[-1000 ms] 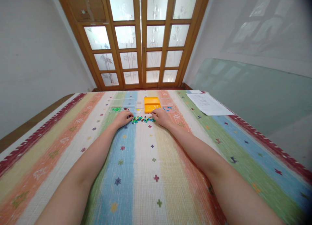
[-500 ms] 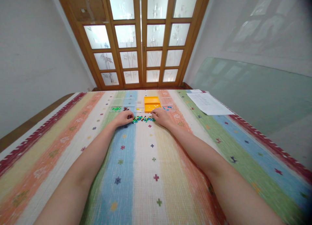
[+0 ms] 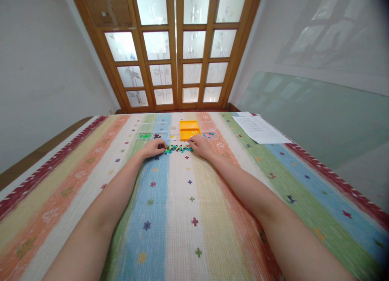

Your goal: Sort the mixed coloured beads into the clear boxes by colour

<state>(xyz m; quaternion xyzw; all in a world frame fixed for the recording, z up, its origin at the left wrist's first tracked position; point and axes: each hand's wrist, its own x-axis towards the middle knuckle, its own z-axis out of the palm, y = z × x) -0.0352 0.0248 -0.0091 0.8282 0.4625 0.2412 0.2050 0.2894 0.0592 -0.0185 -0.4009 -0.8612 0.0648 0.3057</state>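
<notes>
A loose pile of small coloured pieces, mostly green, blue, yellow and dark red, lies between my hands. My left hand rests at the pile's left edge, its fingers curled together. At the right edge, my right hand has thumb and fingers pinched close, just before the yellow box. Whatever either hand holds is too small to make out. The open yellow box contains a few whitish pieces. Left of it, a clear box holds green pieces and dark red pieces in separate compartments.
A clear box with blue pieces stands right of the yellow one. Yellow pieces lie left of it. Printed paper sheets are at the far right of the striped tablecloth. Glazed wooden doors stand beyond the table.
Both hands stay at the pile's edges, with at most a slight shift of the fingers. The boxes and the paper have not moved.
</notes>
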